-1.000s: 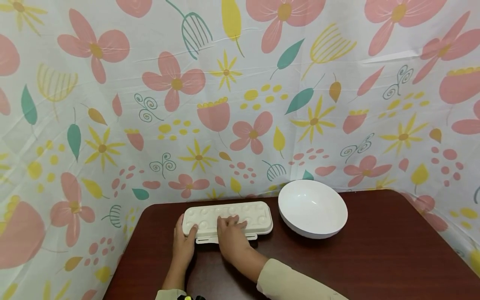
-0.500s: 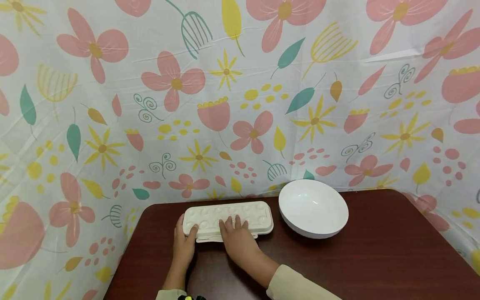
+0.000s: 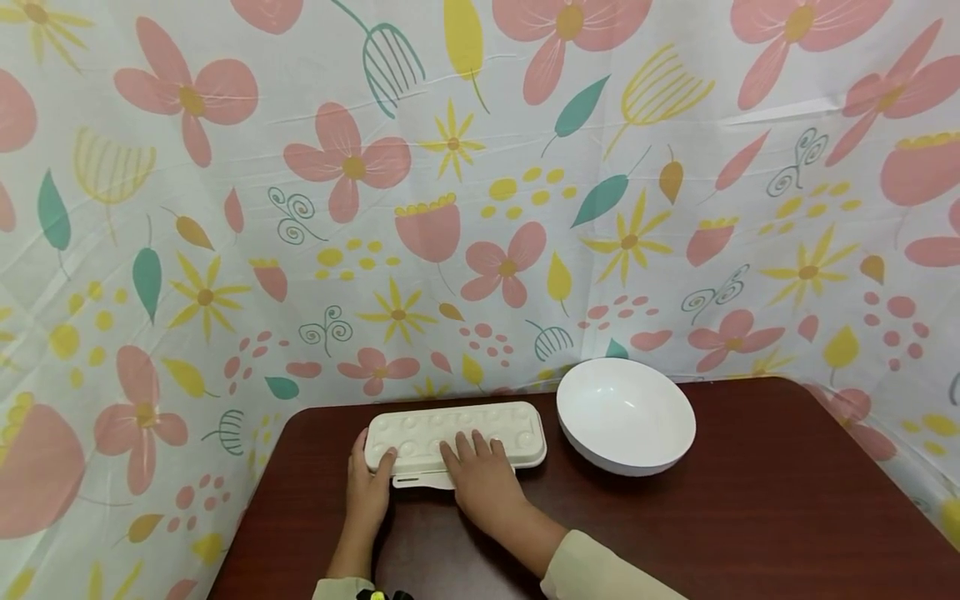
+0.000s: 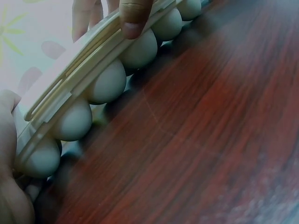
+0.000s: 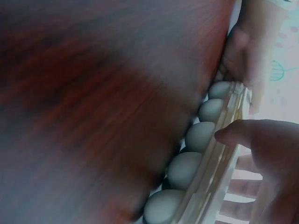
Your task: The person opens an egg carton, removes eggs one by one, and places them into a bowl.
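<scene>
A cream egg box [image 3: 420, 427] with a domed lid lies near the back of the table. Its left end is gripped by my left hand [image 3: 367, 487], with the thumb on top of the corner. My right hand [image 3: 487, 492] lies on the lid's front half, fingers spread fairly straight. In the left wrist view, its thumb [image 4: 133, 18] presses on the lid's front edge, by the long latch strip [image 4: 46, 98]. Below that edge a row of pale eggs [image 5: 184, 170] shows along the box's front. The lid is down over them.
Right of the egg box stands a large white bowl [image 3: 626, 417]. The dark red-brown table [image 3: 712, 517] reaches back to a flower-print cloth [image 3: 480, 208] hanging behind and on the left.
My right hand has shifted slightly right along the front edge, its fingers now flatter and more spread on the lid. The front latch strip sits closer in to the box. My left hand stays put.
</scene>
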### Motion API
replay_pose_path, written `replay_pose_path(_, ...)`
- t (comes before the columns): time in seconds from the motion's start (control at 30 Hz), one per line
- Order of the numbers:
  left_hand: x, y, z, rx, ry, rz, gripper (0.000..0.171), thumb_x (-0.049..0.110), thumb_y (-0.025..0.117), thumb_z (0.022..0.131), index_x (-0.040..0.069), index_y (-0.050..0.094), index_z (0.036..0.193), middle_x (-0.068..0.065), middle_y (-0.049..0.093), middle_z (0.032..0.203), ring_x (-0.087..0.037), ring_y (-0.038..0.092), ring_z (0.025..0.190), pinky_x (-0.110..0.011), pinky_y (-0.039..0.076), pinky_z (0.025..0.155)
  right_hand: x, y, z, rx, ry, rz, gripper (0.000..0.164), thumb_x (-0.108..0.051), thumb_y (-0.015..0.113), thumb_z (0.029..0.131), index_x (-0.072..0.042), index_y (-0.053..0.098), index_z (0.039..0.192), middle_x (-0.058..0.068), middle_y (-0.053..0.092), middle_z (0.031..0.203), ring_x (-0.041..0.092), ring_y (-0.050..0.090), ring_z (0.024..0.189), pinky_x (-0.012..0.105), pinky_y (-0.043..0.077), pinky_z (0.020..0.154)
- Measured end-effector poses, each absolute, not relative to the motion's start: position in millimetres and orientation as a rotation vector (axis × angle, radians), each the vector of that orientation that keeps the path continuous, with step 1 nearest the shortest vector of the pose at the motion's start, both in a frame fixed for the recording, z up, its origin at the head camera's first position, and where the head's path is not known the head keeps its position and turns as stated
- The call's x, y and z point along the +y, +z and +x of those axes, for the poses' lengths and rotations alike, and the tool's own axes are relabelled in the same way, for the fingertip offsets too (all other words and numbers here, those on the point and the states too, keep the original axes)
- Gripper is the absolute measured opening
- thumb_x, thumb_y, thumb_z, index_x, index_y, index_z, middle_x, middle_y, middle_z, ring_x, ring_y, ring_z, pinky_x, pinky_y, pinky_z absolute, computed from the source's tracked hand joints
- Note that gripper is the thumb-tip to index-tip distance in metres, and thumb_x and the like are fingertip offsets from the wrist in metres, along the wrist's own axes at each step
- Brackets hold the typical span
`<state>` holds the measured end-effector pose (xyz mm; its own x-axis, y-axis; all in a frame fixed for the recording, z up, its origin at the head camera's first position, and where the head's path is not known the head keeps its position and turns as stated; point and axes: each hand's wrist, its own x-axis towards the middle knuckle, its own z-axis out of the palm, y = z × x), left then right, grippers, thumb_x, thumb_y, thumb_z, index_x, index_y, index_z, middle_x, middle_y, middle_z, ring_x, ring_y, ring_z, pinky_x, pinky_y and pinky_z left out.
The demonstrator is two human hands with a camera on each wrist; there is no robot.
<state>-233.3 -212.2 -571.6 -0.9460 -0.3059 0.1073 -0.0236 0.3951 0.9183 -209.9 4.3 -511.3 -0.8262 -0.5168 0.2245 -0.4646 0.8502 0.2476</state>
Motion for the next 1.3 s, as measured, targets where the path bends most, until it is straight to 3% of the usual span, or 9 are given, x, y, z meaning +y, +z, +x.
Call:
replay_pose_path(0.17,-212,-571,-233,-2.372,-1.595,0.301,0.073,0.044,0.060,0.100,0.018,0.026,0.160,-0.019,0.030,0.162,-0.039,0.028,0.150,-0.064,0.025,0.117,9,-517,-214,-2.717,-0.124,0.759,0.065,-0.043,0.072,0.087,-0.024,0.053,0.146,0.005,0.056,0.142,0.029,0.053,0.132,0.048,0.044,0.106)
replay_pose_path(0.43,-211,-573,-233,-2.333,-1.645,0.280,0.075,0.054,0.054,0.100,0.016,0.027,0.159,-0.019,0.028,0.162,-0.041,0.028,0.149,-0.065,0.025,0.116,17,-518,-217,-2.672,0.053,0.760,0.062,-0.036,0.071,0.085,-0.019,0.056,0.142,0.007,0.056,0.142,0.030,0.052,0.132,0.052,0.040,0.111)
replay_pose_path(0.7,-215,-573,-231,-2.314,-1.694,0.247,0.068,0.054,0.040,0.105,0.016,0.025,0.159,-0.017,0.024,0.165,-0.041,0.023,0.152,-0.067,0.021,0.117,27,-511,-211,-2.677,0.149,0.759,0.067,-0.052,0.068,0.091,-0.019,0.051,0.146,0.009,0.054,0.144,0.029,0.049,0.136,0.056,0.038,0.114)
replay_pose_path(0.87,-217,-574,-230,-2.263,-1.708,0.227,0.063,0.051,0.033,0.108,0.012,0.028,0.158,-0.019,0.029,0.162,-0.039,0.026,0.150,-0.064,0.022,0.118,31,-510,-210,-2.649,0.197,0.756,0.063,-0.054,0.064,0.094,-0.019,0.054,0.145,0.010,0.056,0.143,0.031,0.050,0.136,0.058,0.038,0.113)
replay_pose_path(0.97,-217,-575,-230,-2.208,-1.709,0.211,0.059,0.046,0.025,0.110,0.007,0.034,0.154,-0.020,0.038,0.158,-0.037,0.032,0.147,-0.056,0.025,0.118,33,-510,-210,-2.619,0.206,0.757,0.061,-0.052,0.065,0.094,-0.018,0.056,0.143,0.010,0.058,0.141,0.031,0.051,0.135,0.058,0.039,0.112)
replay_pose_path(1.1,-217,-572,-227,-2.133,-1.767,0.239,0.061,0.041,0.014,0.112,0.004,0.042,0.151,-0.018,0.045,0.155,-0.030,0.036,0.145,-0.026,0.029,0.115,34,-507,-211,-2.614,0.230,0.755,0.060,-0.052,0.064,0.094,-0.017,0.056,0.143,0.011,0.058,0.141,0.031,0.051,0.135,0.059,0.038,0.112)
replay_pose_path(1.17,-217,-570,-226,-2.107,-1.829,0.259,0.061,0.038,0.009,0.112,0.004,0.040,0.153,-0.017,0.043,0.157,-0.029,0.036,0.145,-0.019,0.031,0.109,35,-505,-211,-2.623,0.251,0.752,0.060,-0.052,0.063,0.095,-0.016,0.056,0.143,0.011,0.057,0.141,0.031,0.051,0.135,0.059,0.038,0.113)
replay_pose_path(1.23,-216,-568,-226,-2.078,-1.893,0.267,0.060,0.033,0.007,0.112,0.004,0.037,0.155,-0.017,0.040,0.159,-0.030,0.034,0.146,-0.021,0.032,0.109,35,-503,-212,-2.619,0.275,0.748,0.060,-0.052,0.063,0.096,-0.016,0.055,0.143,0.012,0.057,0.141,0.031,0.052,0.134,0.059,0.039,0.112)
replay_pose_path(1.3,-217,-567,-226,-2.074,-1.933,0.260,0.059,0.028,0.005,0.111,0.004,0.033,0.156,-0.017,0.037,0.160,-0.031,0.032,0.147,-0.033,0.032,0.114,36,-500,-213,-2.615,0.291,0.742,0.060,-0.052,0.062,0.096,-0.016,0.055,0.144,0.012,0.057,0.141,0.030,0.053,0.133,0.059,0.040,0.111)
